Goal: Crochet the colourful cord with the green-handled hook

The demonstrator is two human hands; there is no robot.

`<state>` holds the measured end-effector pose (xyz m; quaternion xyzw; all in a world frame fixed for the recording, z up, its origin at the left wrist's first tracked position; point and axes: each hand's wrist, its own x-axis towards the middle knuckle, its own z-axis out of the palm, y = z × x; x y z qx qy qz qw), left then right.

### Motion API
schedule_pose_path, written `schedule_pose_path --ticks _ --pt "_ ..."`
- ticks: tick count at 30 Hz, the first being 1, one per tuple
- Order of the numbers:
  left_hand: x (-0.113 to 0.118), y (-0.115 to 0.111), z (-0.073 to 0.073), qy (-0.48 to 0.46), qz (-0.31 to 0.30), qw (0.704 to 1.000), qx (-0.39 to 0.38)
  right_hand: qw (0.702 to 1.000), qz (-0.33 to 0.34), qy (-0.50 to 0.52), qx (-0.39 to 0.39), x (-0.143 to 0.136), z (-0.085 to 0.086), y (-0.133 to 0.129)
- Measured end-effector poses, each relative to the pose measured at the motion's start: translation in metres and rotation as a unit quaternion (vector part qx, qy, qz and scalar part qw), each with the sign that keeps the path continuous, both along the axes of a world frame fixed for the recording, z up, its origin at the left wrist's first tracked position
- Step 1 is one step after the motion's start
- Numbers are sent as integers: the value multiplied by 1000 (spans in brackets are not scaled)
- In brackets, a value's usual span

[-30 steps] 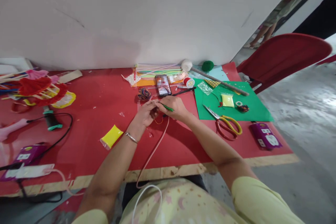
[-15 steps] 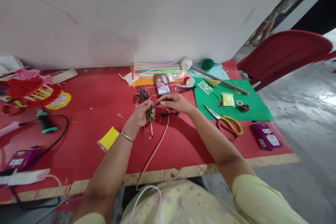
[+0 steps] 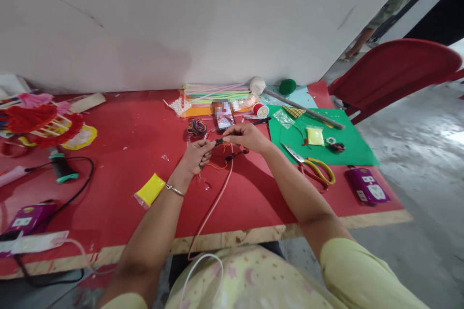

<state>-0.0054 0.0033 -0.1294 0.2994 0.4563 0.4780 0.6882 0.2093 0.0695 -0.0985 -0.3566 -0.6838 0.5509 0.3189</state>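
My left hand (image 3: 197,155) is closed, pinching one end of a dark multicoloured yarn piece (image 3: 219,142) between thumb and finger. A bit of a green-handled crochet hook (image 3: 200,169) shows below its curled fingers, the rest hidden. My right hand (image 3: 247,137) pinches the other side of the yarn piece, close to the left fingertips. Orange yarn (image 3: 217,167) hangs loosely below. Under my right hand lies another dark knotted yarn strand (image 3: 237,155), beside a pink cable. A multicoloured yarn ball (image 3: 196,128) sits just behind my left hand.
A phone (image 3: 224,115) stands behind my hands. To the right, scissors (image 3: 308,163) rest partly on a green sheet (image 3: 348,128), near a purple power box (image 3: 368,186). A yellow packet (image 3: 150,190) lies by my left wrist. Thread spool (image 3: 260,110) and pipe cleaners (image 3: 213,91) are at the back.
The crochet hook, which pointed down from my left hand with its metal shaft showing, is now mostly hidden in that hand. My right hand has shifted slightly up and right along the yarn piece.
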Motion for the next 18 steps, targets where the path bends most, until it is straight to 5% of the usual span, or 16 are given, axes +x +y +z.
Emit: schedule_pose_path --ticks 11,18 --pt "-29 2 5 -13 70 997 27 992 -26 -118 48 59 29 13" --pt "-32 1 5 -17 84 995 45 962 -103 -104 232 65 34 17"
